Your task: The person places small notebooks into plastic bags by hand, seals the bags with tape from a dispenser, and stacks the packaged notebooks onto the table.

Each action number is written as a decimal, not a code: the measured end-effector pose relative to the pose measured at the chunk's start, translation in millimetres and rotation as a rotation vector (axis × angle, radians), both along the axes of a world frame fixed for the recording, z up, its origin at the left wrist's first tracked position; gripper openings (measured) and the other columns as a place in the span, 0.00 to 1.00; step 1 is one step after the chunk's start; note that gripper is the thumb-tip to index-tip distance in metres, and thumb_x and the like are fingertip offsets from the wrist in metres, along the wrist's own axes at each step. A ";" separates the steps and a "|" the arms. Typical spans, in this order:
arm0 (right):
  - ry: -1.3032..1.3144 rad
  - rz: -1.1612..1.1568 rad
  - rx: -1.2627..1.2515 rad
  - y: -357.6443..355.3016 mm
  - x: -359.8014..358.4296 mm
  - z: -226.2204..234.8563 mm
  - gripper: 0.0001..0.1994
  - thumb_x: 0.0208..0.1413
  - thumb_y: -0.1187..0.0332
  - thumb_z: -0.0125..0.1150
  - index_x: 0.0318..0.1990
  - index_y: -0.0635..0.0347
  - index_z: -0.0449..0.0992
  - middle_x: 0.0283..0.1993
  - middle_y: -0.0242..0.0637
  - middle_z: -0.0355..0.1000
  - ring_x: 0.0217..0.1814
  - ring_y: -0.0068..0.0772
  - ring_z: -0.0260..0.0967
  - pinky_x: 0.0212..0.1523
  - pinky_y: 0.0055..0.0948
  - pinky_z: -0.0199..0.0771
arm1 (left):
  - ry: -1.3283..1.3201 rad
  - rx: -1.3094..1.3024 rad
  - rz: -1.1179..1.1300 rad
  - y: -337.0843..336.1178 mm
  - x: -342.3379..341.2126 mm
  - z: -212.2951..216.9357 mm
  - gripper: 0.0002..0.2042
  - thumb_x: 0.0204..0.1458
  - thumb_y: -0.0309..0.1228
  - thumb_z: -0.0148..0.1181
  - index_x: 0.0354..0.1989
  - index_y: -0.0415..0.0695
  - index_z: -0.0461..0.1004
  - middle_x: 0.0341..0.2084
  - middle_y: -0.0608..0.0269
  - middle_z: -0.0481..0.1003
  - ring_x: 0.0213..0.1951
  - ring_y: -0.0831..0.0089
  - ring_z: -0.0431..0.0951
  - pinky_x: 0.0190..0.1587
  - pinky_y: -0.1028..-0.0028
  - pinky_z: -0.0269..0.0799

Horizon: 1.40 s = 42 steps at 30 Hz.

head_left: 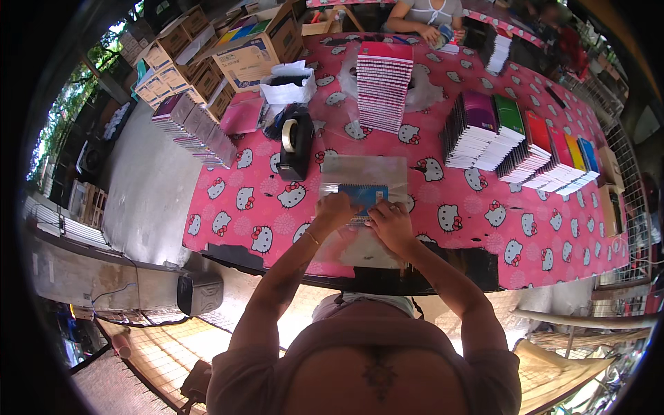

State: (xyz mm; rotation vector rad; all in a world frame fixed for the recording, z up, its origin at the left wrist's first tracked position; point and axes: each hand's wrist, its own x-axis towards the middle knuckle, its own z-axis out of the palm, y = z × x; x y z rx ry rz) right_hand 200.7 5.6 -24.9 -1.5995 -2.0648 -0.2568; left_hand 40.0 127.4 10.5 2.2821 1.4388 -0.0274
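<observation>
A blue spiral notebook lies in front of me on a clear plastic sheet or bag, near the table's front edge. At its left end my left hand is closed, with the thumb pointing in across the blue cover. My right hand grips the notebook's near right corner, fingers bent. Both hands hide part of the notebook and the plastic beneath. I cannot tell whether the notebook is inside the plastic. Just beyond my left hand stands a black tape dispenser with a roll of tape.
A tall stack of red spiral notebooks stands ahead. Purple, green, red and yellow notebook stacks line the right. Cardboard boxes, a pink pad and more notebooks sit left. Across the table a person handles a small item.
</observation>
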 end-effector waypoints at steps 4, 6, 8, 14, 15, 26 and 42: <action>0.039 -0.035 -0.049 -3.2 2.5 7.8 0.26 0.49 0.50 0.68 0.52 0.52 0.75 0.47 0.38 0.68 0.53 0.42 0.69 0.53 0.44 0.64 | 0.077 0.027 -0.075 1.0 -0.8 6.0 0.30 0.47 0.61 0.65 0.34 0.40 0.82 0.33 0.43 0.81 0.41 0.45 0.83 0.44 0.51 0.77; 0.038 -0.050 -0.076 -0.9 -0.2 20.9 0.25 0.50 0.46 0.67 0.49 0.53 0.76 0.48 0.41 0.67 0.57 0.44 0.66 0.55 0.47 0.63 | 0.088 0.123 -0.088 -4.6 -10.1 -2.7 0.28 0.47 0.59 0.66 0.34 0.40 0.82 0.32 0.45 0.81 0.39 0.46 0.83 0.42 0.51 0.77; -0.012 -0.093 -0.141 10.4 1.5 20.0 0.25 0.51 0.44 0.65 0.47 0.55 0.77 0.47 0.43 0.68 0.59 0.44 0.65 0.56 0.49 0.62 | 0.026 0.131 -0.122 -16.9 -9.9 4.8 0.23 0.49 0.53 0.67 0.32 0.41 0.81 0.29 0.47 0.82 0.35 0.46 0.83 0.38 0.50 0.76; 0.469 0.077 -0.638 95.7 32.6 18.5 0.30 0.60 0.38 0.54 0.53 0.57 0.75 0.49 0.49 0.75 0.42 0.47 0.76 0.46 0.45 0.73 | -0.371 0.675 -0.435 -60.1 -15.6 -23.4 0.15 0.47 0.40 0.69 0.37 0.48 0.73 0.37 0.58 0.72 0.45 0.57 0.73 0.45 0.54 0.68; 0.602 0.061 -0.758 100.6 57.7 26.0 0.32 0.61 0.36 0.50 0.54 0.57 0.75 0.48 0.46 0.76 0.41 0.46 0.78 0.43 0.43 0.74 | -0.467 0.773 -0.484 -56.6 -6.6 -22.6 0.09 0.52 0.33 0.65 0.38 0.46 0.73 0.35 0.56 0.73 0.39 0.54 0.75 0.40 0.57 0.71; 0.819 -0.092 -0.852 46.2 95.1 102.1 0.38 0.64 0.33 0.42 0.68 0.56 0.67 0.66 0.43 0.68 0.65 0.33 0.68 0.62 0.32 0.69 | -0.760 0.263 0.040 -7.9 -44.4 -43.9 0.19 0.52 0.18 0.59 0.54 0.36 0.72 0.43 0.42 0.76 0.44 0.44 0.78 0.45 0.55 0.74; 0.236 -0.326 -0.311 -39.8 123.8 168.4 0.28 0.58 0.44 0.54 0.57 0.56 0.74 0.55 0.40 0.72 0.57 0.36 0.71 0.57 0.37 0.69 | -1.129 -0.245 0.615 153.7 -139.6 -44.4 0.13 0.53 0.38 0.68 0.42 0.44 0.81 0.22 0.65 0.76 0.23 0.73 0.78 0.26 0.78 0.73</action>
